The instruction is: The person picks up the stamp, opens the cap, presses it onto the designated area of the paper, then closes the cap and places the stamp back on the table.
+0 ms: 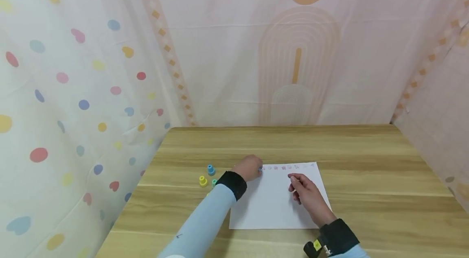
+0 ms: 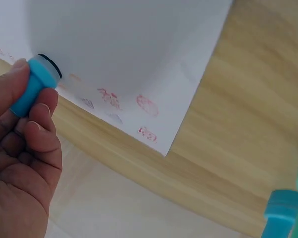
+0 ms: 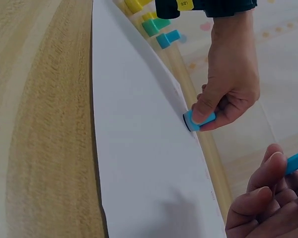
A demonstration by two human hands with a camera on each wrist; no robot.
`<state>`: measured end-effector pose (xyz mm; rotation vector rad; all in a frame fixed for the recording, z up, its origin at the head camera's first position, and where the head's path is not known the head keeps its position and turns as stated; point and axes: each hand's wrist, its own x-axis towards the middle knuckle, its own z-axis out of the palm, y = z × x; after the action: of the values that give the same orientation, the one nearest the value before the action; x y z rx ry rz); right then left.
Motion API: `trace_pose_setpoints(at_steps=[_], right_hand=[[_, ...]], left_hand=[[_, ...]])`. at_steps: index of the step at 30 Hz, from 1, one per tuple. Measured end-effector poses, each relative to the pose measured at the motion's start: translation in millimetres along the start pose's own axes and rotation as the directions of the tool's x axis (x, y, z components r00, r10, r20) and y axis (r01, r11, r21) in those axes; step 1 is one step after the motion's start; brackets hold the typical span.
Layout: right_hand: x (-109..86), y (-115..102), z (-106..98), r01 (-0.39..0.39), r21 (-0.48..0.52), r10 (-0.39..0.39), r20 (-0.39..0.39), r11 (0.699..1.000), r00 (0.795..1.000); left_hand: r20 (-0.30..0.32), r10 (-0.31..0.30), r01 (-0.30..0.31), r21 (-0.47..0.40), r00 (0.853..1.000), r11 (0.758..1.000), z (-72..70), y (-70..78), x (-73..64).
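As seen from the head, a sheet of white paper (image 1: 269,207) is laid on the wooden counter (image 1: 366,168), and its far edge is marked with a row of small prints (image 1: 283,167). A blue stamp (image 1: 260,169) is held near the far-left part of the sheet by the left hand (image 1: 249,167), while the right hand (image 1: 307,195) is poised over the right half. Spare stamps (image 1: 211,170) in blue, yellow and green are set to the left of the sheet.

In the left wrist view, the blue stamp is pinched at a tilt between thumb and fingers; red, purple and orange prints are seen by the paper's corner. Whether the paper is touched by the stamp's dark-rimmed end cannot be told.

In the right wrist view, a small blue piece (image 3: 296,162), perhaps a cap, is gripped by the right hand and cut off by the frame. Printing along the edge is judged to be the step in hand; for the next move, the stamping end would need to be set flat on a bare spot, pressed evenly and lifted straight.
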<state>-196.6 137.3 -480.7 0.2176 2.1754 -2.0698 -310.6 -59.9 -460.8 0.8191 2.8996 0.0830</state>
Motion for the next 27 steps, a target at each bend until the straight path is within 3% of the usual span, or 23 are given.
trace_pose_setpoints(at_steps=[8, 15, 21, 27], right_hand=[[-1.2, -1, -4, 0.008, -0.02, -0.008, 0.003, 1.0, 1.0], [-1.1, -3, -8, 0.003, -0.069, -0.003, -0.004, 0.998, 1.0], [-1.3, -5, -11, -0.002, -0.077, 0.002, -0.006, 0.997, 1.0], [-0.1, -8, -14, -0.004, -0.076, 0.003, -0.008, 0.997, 1.0]], left_hand=[[0.03, 0.003, -0.002, -0.034, 1.0, 0.999, -4.1, 5.6, -3.3], [-0.01, 0.069, -0.068, 0.04, 0.998, 0.997, 0.5, 10.0, -0.1], [0.014, 0.021, -0.021, 0.017, 1.0, 1.0, 0.0, 16.0, 2.9], [-0.007, -0.005, 0.005, 0.016, 1.0, 1.0, 2.1, 19.0, 3.9]])
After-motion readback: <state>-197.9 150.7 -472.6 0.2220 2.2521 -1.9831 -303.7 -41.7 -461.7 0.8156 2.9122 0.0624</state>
